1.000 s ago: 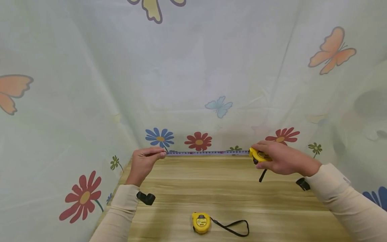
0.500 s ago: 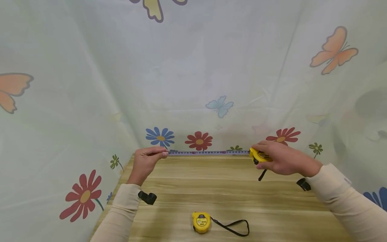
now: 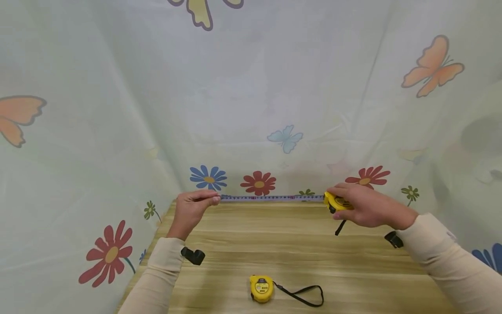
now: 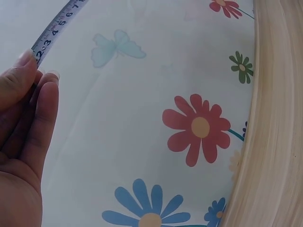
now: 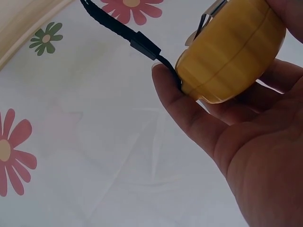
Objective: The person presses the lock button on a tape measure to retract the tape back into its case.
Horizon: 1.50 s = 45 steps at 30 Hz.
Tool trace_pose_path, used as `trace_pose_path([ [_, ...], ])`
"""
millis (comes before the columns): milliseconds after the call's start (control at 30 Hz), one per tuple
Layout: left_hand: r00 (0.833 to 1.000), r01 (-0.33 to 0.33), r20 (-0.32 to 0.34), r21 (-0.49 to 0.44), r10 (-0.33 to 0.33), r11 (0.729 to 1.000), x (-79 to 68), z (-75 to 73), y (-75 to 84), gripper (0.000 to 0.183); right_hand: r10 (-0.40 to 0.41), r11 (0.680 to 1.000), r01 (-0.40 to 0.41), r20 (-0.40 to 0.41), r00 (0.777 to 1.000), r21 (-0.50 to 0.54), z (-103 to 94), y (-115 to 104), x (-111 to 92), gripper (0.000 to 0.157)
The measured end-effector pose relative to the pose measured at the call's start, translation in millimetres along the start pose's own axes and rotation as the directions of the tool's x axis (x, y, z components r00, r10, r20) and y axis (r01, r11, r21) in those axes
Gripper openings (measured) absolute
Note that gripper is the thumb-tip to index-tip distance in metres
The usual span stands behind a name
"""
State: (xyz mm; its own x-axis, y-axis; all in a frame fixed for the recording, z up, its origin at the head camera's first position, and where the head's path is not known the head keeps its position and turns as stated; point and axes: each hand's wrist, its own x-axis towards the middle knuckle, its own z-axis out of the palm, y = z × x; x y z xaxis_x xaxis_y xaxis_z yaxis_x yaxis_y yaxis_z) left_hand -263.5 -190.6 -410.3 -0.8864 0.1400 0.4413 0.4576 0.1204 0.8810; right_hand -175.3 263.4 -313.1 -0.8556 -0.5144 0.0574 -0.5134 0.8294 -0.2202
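Note:
My right hand (image 3: 364, 205) grips the yellow case of a tape measure (image 3: 332, 202), and its black strap (image 5: 113, 26) hangs off the case. From the case a white blade (image 3: 270, 198) with printed numbers stretches left in a straight line. At its far end my left hand (image 3: 194, 209) pinches the blade tip between thumb and fingers; in the left wrist view the low numbers show just past the thumb (image 4: 21, 78). The fingertips hide the very end of the blade. A second yellow tape measure (image 3: 261, 288), its blade not showing, lies near the front of the table.
The wooden table (image 3: 274, 244) carries a looped black strap (image 3: 303, 296) attached to the second tape measure. A pale cloth (image 3: 235, 96) printed with flowers and butterflies rises behind the table and along both sides. Each wrist wears a black camera mount (image 3: 193, 256).
My left hand has shifted slightly to the right, and the visible stretch of blade is a little shorter. The right hand and the second tape measure stay in place.

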Motion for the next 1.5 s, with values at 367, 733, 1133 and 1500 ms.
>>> trace_pose_path([
  [367,1.0,-0.005,0.019,-0.011,0.005,1.0,3.8,8.0,1.1,0.02,0.005,1.0,-0.005,-0.001,1.0,0.004,-2.3,-2,0,0.06],
  [733,1.0,-0.006,0.024,-0.016,0.006,1.0,3.2,10.2,1.4,0.02,-0.002,1.0,0.002,0.002,1.0,0.008,-0.8,-2,0,0.058],
  [1133,1.0,-0.01,0.027,-0.029,0.011,1.0,0.8,13.7,4.2,0.026,0.006,1.0,-0.006,0.007,1.0,0.004,-0.1,-4,1,0.061],
  [1500,0.999,-0.028,0.039,0.0,0.027,1.0,-0.2,18.2,1.6,0.019,0.017,1.0,-0.018,0.025,1.0,0.005,1.2,-6,3,0.063],
])
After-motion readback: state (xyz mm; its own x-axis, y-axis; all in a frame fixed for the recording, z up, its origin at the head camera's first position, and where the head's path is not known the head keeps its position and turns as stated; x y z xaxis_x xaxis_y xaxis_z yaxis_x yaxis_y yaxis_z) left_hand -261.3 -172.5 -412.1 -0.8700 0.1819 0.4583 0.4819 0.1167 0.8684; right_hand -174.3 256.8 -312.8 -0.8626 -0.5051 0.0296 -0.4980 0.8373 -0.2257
